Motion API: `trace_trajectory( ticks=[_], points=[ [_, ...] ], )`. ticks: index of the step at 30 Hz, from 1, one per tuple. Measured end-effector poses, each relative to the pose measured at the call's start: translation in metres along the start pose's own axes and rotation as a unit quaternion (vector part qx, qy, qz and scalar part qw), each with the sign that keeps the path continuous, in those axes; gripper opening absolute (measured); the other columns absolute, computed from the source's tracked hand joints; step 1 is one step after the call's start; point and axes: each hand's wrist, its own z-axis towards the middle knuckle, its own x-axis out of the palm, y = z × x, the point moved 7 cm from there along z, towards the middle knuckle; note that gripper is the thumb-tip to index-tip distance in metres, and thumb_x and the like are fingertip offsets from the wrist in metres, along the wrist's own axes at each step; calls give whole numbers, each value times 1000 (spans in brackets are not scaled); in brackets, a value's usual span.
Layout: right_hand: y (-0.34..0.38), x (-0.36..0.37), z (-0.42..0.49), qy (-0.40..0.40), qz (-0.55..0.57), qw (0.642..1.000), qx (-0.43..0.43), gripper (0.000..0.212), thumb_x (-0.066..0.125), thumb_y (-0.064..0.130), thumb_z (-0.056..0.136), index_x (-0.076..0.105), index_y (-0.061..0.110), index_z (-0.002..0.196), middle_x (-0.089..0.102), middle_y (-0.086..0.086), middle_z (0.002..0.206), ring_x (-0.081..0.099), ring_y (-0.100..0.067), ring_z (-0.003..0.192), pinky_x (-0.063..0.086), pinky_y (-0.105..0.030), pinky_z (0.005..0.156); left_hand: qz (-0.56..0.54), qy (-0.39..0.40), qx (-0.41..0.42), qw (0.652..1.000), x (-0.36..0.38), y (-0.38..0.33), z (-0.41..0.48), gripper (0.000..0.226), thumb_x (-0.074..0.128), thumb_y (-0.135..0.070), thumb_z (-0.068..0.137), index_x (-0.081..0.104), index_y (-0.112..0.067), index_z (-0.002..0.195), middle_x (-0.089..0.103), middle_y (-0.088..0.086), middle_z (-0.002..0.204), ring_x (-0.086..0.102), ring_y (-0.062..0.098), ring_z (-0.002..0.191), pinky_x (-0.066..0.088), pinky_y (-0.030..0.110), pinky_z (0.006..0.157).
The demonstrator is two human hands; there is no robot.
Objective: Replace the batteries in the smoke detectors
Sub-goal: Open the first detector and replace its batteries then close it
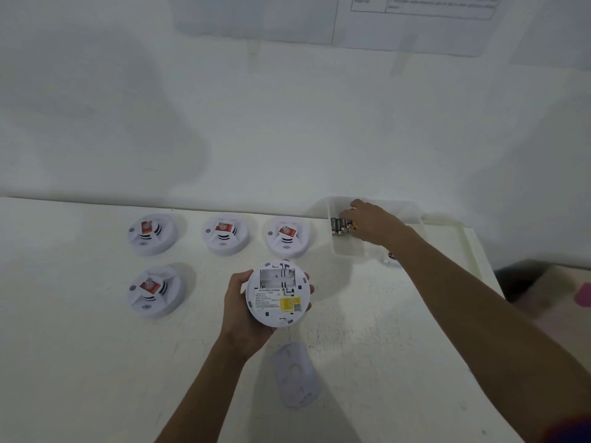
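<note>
- Our left hand grips a detector above the table, fingers wrapped round its rim.
- It is turned back side up, with the open battery bay facing us.
- Our right hand is in the clear tub at the back right, fingertips down on the batteries; we cannot tell whether they pinch one.
- Four more detectors sit face up on the left.
- A loose cover lies on the table near the held detector.
</note>
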Motion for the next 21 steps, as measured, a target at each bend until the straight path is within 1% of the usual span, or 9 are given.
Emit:
trace_trajectory(
  ticks=[3, 7, 11, 13, 15, 16, 18, 19, 21],
  points=[
    [-1, 5, 5, 7, 6, 1000, 5, 46, 58, 9, 86, 54, 15, 132, 47, -16, 126, 55, -32, 108, 47, -41, 90, -10, -4, 4, 1000, -1, -1, -1, 60, 66, -39, 65, 66, -7, 116, 62, 22, 120, 60, 41, 108, 42, 54, 98],
    [0, 3, 9, -7, 14, 1000, 1, 38, 58, 3, 83, 59, 10, 120, 49, -14, 113, 54, -31, 98, 49, -40, 82, -24, -12, 4, 1000, -3, -1, -2, 61, 67, -38, 62, 67, -6, 114, 62, 23, 118, 62, 42, 105, 47, 53, 92],
    [-3, 4, 11, -17, 39, 999, 2, 36, 60, 3, 81, 59, 10, 116, 48, -13, 110, 52, -29, 99, 49, -39, 80, -26, -19, 3, 999, -4, -2, -3, 59, 64, -38, 65, 67, -5, 114, 61, 24, 120, 61, 43, 107, 45, 54, 95],
    [-6, 2, 11, -34, 80, 996, 12, 34, 62, 6, 81, 61, 10, 115, 49, -13, 110, 53, -30, 98, 46, -34, 79, -27, -23, 4, 999, -5, -2, -4, 59, 63, -38, 64, 67, -6, 113, 62, 24, 119, 62, 42, 106, 45, 54, 93],
    [-11, -6, 6, -94, 176, 978, 53, 32, 65, 9, 81, 64, 10, 112, 55, -13, 106, 57, -27, 93, 45, -30, 79, -27, -22, 7, 999, -5, -3, -5, 58, 61, -38, 65, 67, -6, 113, 62, 24, 118, 62, 43, 105, 46, 54, 93],
    [-16, -11, 1, -134, 245, 957, 85, 28, 66, 10, 80, 66, 10, 109, 59, -11, 102, 60, -24, 89, 46, -28, 79, -26, -20, 8, 999, -5, -3, -5, 57, 61, -38, 65, 68, -6, 112, 62, 24, 118, 62, 42, 105, 45, 54, 93],
    [-25, -17, -12, -189, 388, 888, 159, 18, 62, 8, 83, 68, 11, 99, 65, -3, 90, 62, -16, 76, 48, -22, 69, -26, -20, 9, 999, -4, -4, -6, 56, 60, -38, 65, 68, -7, 112, 63, 24, 117, 62, 42, 104, 45, 54, 94],
    [-29, -15, -17, -197, 458, 846, 190, 16, 59, 5, 85, 69, 10, 96, 66, -2, 84, 61, -15, 69, 47, -20, 62, -27, -22, 11, 999, -5, -4, -6, 56, 59, -38, 66, 67, -7, 112, 63, 24, 117, 62, 42, 104, 45, 54, 94],
    [-34, -6, -26, -188, 616, 729, 232, 17, 53, -4, 87, 70, 0, 90, 65, -11, 78, 60, -19, 62, 48, -20, 55, -28, -27, 11, 999, -5, -3, -7, 56, 57, -38, 67, 66, -7, 113, 62, 24, 117, 62, 43, 104, 44, 55, 94]
  ],
)
